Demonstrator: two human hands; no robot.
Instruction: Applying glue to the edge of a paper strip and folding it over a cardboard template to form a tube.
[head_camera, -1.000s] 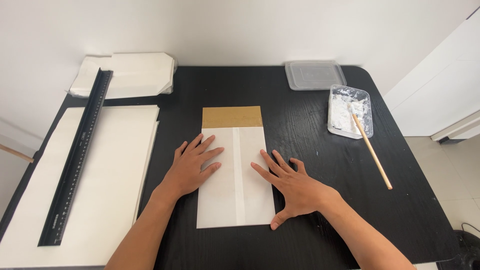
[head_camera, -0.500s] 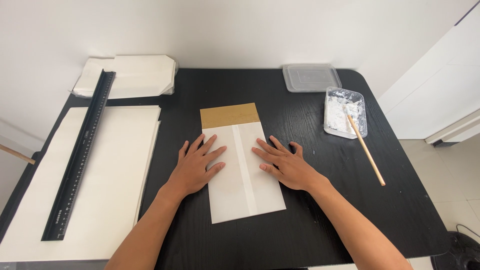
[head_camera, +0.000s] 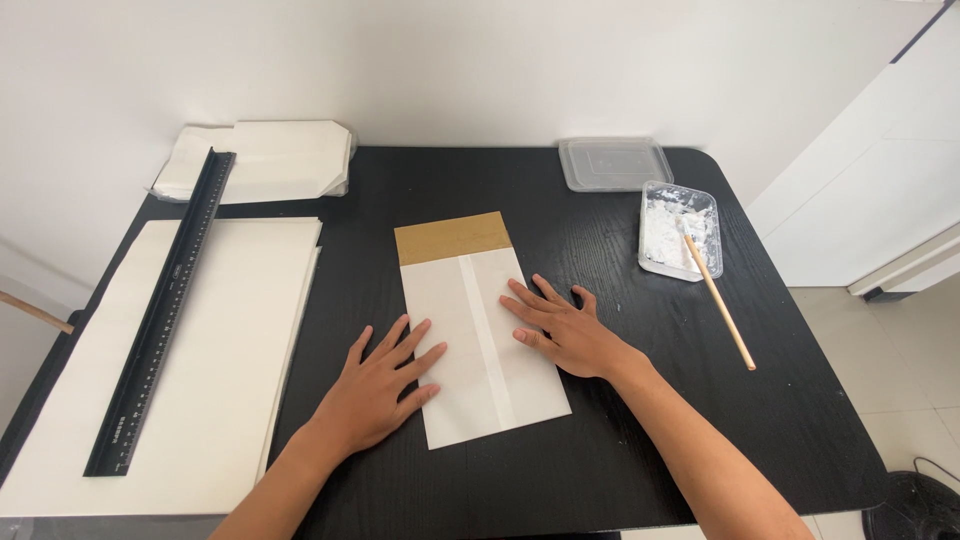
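my left hand (head_camera: 375, 385) and right hand (head_camera: 560, 330) lie flat and open on a smooth white paper bag (head_camera: 480, 335) with a brown top, on the dark, grainy wood desk (head_camera: 800, 420).

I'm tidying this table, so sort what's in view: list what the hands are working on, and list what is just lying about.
In hand:
folded white paper, brown flap on top
left hand, flat on the paper's edge
right hand, flat on it

Lying about:
black ruler
large white sheets
paste tub with stick
clear lid

Left hand (head_camera: 385, 385) and right hand (head_camera: 560, 328) flat on white folded paper (head_camera: 482, 345), black table (head_camera: 560, 470)
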